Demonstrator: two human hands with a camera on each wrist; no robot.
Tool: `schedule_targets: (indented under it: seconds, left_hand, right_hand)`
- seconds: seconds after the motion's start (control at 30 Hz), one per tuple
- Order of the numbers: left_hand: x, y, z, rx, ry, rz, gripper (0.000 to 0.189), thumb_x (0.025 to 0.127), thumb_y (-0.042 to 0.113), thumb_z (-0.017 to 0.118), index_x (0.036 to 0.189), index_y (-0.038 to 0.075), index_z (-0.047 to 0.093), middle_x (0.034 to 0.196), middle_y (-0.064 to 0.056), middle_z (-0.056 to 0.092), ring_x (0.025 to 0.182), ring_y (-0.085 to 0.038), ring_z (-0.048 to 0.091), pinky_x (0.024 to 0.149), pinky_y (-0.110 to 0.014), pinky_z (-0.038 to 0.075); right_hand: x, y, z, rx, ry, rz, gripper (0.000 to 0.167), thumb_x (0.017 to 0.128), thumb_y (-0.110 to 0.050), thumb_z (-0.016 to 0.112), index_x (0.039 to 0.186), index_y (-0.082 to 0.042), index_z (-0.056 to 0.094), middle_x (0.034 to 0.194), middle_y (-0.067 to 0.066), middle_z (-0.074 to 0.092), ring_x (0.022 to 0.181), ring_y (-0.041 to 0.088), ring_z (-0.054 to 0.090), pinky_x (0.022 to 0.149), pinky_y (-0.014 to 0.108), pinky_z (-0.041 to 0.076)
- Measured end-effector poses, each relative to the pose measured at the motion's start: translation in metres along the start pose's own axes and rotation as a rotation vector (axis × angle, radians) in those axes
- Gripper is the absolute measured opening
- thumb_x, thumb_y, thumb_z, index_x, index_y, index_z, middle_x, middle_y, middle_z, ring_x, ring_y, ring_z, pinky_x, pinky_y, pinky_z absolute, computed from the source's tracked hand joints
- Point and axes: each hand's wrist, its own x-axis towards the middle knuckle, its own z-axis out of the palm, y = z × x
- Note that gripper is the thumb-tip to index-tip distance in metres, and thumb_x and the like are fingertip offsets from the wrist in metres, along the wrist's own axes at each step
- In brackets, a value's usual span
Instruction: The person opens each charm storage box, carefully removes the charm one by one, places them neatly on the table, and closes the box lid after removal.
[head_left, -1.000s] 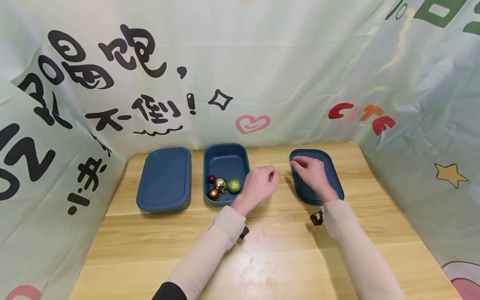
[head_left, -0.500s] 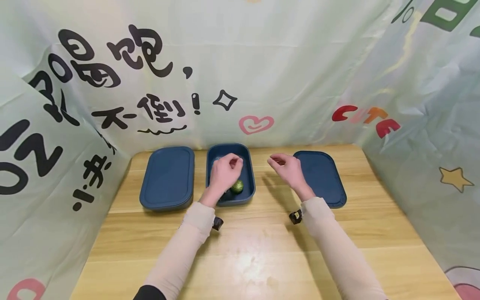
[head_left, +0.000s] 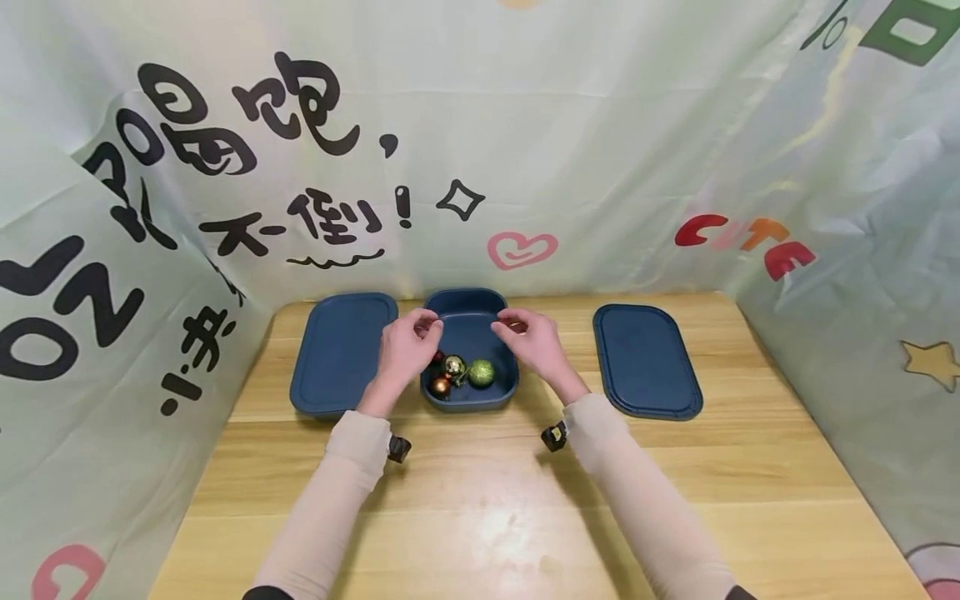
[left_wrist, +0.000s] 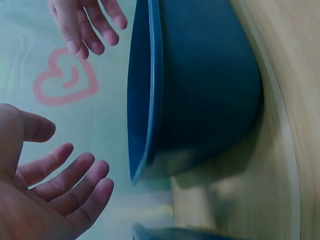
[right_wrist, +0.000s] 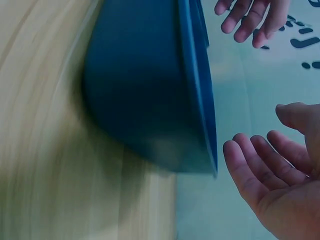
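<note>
A dark blue box (head_left: 471, 403) without its lid stands in the middle of the table, holding a green glittery ball (head_left: 482, 373), a gold ball (head_left: 454, 365), a copper ball (head_left: 440, 386) and a dark red one partly hidden. My left hand (head_left: 406, 348) hovers at the box's left side, fingers relaxed and holding nothing. Over the right rim is my right hand (head_left: 534, 340), likewise bare. Both wrist views show loosely bent, parted fingers just outside the box wall (left_wrist: 210, 75).
A second blue box with its lid on (head_left: 341, 354) sits to the left, partly behind my left hand. A loose blue lid (head_left: 648, 360) lies flat on the wooden table (head_left: 480, 517) at the right. A printed cloth (head_left: 600, 167) hangs close behind and at both sides.
Both hands have moved left, the right one from above the loose lid, the left one across the open box. They now flank that box. The view has shifted slightly.
</note>
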Motion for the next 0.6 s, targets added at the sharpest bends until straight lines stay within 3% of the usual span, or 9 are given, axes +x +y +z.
schedule_targets:
  seconds: [0.23,0.6]
  left_hand:
    - [-0.004,-0.016,-0.018,0.013,0.039,-0.036,0.027,0.103,0.028,0.066,0.121,0.011,0.076,0.111,-0.010,0.078,0.101,-0.029,0.074,0.091,-0.048,0.058]
    - [-0.012,-0.044,-0.054,0.077,0.120,-0.047,0.030,0.102,0.025,0.068,0.123,0.004,0.075,0.110,-0.014,0.078,0.099,-0.032,0.072,0.089,-0.050,0.057]
  right_hand:
    - [0.002,-0.019,0.022,0.036,-0.025,-0.005,0.028,0.100,-0.021,0.074,0.121,-0.003,0.075,0.108,0.013,0.079,0.090,0.026,0.076,0.076,0.031,0.061]
    - [0.003,-0.049,0.063,0.047,-0.079,-0.038,0.032,0.101,-0.024,0.073,0.125,-0.002,0.075,0.109,0.011,0.080,0.097,0.024,0.077,0.086,0.038,0.062]
